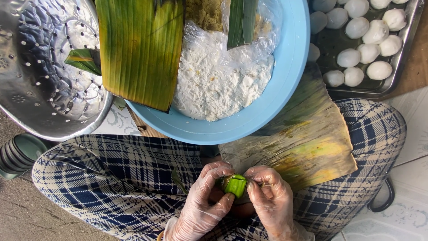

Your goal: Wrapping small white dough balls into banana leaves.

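Seen from above, a seated person in blue and cream plaid trousers [120, 178] works over their lap. Both hands wear thin clear plastic gloves. The left hand [203, 203] and the right hand [269, 201] meet at the bottom centre of the view, holding a small bright green leaf-wrapped parcel [235, 184] between them. The left fingers curl closed around the parcel's left side, thumb pressed below it; the right fingers pinch its right end, closed narrowly on the leaf. The parcel sits just above the lap, between the knees.

On the person's right thigh lies a large, flat, yellow-green banana leaf sheet [303, 143], touching the right hand's fingertips. Above the hands sits a wide light blue plastic bowl [285, 85], partly overlapping that leaf. Inside it, a clear plastic bag holds crumbly white dough [223, 80], with a patch of yellowish filling at the top edge. A second broad green banana leaf piece [140, 49] lies across the bowl's left rim, and a narrow dark green leaf strip [240, 20] rests on the bag.

At upper left is a shiny perforated metal steamer tray [44, 89] with a small folded green leaf on it. At upper right, a rectangular metal tray [388, 87] holds many smooth white dough balls [365, 51].
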